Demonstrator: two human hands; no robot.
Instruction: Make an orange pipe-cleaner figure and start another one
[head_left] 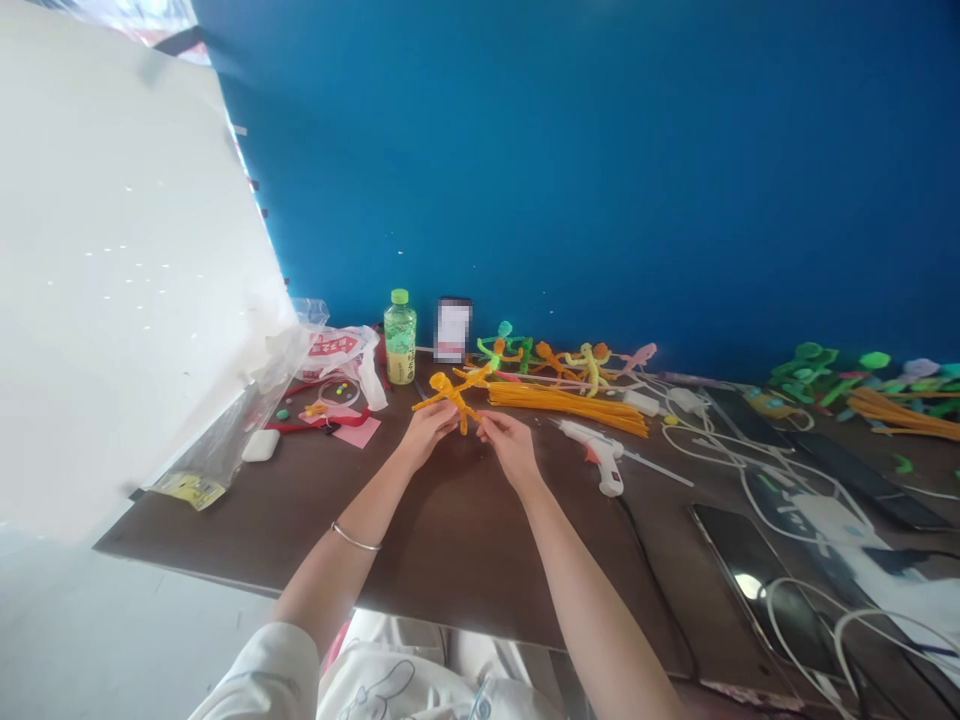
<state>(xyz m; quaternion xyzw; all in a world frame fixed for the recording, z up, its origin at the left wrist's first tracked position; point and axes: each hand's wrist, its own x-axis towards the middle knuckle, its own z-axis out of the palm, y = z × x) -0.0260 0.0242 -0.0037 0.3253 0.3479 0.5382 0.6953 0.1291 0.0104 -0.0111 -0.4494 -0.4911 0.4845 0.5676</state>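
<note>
An orange pipe-cleaner figure (448, 392), with a round head and spread arms and legs, is held up over the dark brown table (450, 530). My left hand (433, 430) grips it from below at the body, fingers closed. My right hand (506, 440) pinches the end of one of its legs between thumb and fingertips. Just behind my right hand lies a bundle of orange pipe cleaners (570, 406). A white glue gun (600, 455) rests to the right of that hand.
A green-capped bottle (400, 340) and a propped phone (453, 330) stand behind. Several colourful figures (592, 368) line the wall. White cables (739, 450) and a black phone (761, 580) lie right. Plastic bags (337, 350), a white case (260, 446) and pink paper (357, 431) lie left.
</note>
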